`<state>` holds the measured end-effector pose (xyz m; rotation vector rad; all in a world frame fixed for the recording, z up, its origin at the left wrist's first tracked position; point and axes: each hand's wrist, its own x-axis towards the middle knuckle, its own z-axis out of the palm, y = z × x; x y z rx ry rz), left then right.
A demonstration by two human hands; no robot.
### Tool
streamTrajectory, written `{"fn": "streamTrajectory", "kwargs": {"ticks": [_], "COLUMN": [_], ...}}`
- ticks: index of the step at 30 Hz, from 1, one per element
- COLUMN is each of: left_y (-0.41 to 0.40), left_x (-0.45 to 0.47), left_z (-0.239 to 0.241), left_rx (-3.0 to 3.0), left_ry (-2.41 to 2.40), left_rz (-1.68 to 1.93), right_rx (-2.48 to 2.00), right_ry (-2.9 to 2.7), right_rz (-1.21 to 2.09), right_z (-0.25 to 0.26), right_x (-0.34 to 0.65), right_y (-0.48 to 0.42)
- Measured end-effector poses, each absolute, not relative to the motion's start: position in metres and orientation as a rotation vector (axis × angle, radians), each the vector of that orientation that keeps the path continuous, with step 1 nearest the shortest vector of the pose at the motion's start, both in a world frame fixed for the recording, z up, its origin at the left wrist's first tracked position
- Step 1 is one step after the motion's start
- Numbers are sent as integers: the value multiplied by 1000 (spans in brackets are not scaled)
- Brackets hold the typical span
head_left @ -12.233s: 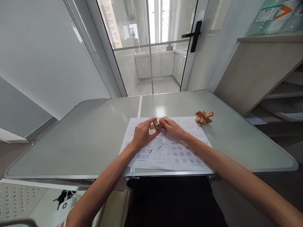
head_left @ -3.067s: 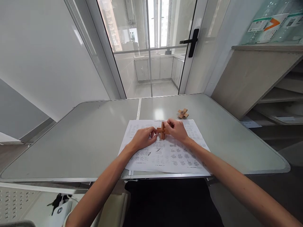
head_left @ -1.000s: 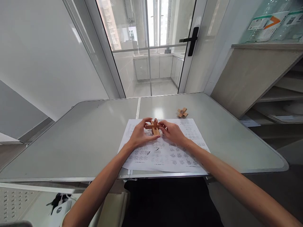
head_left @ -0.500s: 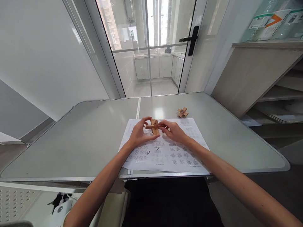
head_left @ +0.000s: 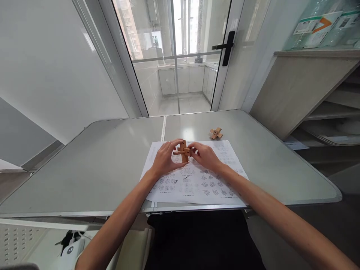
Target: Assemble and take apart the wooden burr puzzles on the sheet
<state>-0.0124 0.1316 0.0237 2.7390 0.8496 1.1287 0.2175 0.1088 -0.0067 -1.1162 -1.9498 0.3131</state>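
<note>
Between my two hands is a wooden burr puzzle (head_left: 184,152) made of crossed notched sticks, held over a printed sheet. My left hand (head_left: 165,156) grips its upright part between the thumb below and the fingers above. From the other side, the fingers of my right hand (head_left: 204,155) pinch a short stick that juts to the right. Under both hands lies the white instruction sheet (head_left: 194,191), covered with small line diagrams. A second wooden burr puzzle (head_left: 216,133), star-shaped with a dark mark, sits on the table beyond the sheet's far right corner.
The grey-white folding table (head_left: 84,168) has a seam near its middle. A glass door (head_left: 180,56) with a black handle (head_left: 227,48) stands behind it. Shelving (head_left: 306,86) with packed bottles (head_left: 317,28) is at right. A white device (head_left: 71,251) lies lower left.
The puzzle in my hands has turned slightly, so its right-hand stick shows a different face. My right fingers have shifted a little along it. The view has moved slightly.
</note>
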Motion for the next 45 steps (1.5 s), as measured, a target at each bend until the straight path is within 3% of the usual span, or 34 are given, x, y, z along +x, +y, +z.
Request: {"fn": "streamTrajectory", "kwargs": {"ticks": [18, 28, 34, 45], "left_y": [133, 129, 127, 132], "left_x": [-13, -12, -12, -17], "left_z": [20, 25, 25, 19], "left_rx": [2694, 2494, 2476, 2594], "left_ry": [985, 826, 798, 866], "left_rz": [1117, 1129, 1079, 998], "right_rx": [-984, -1067, -927, -895], "right_ry": [-1864, -1670, -1643, -1641], "right_rz": [382, 634, 1175, 1222], "right_z": [3, -2, 5, 8], "right_x": [212, 215, 217, 224], "right_y": [101, 110, 111, 107]}}
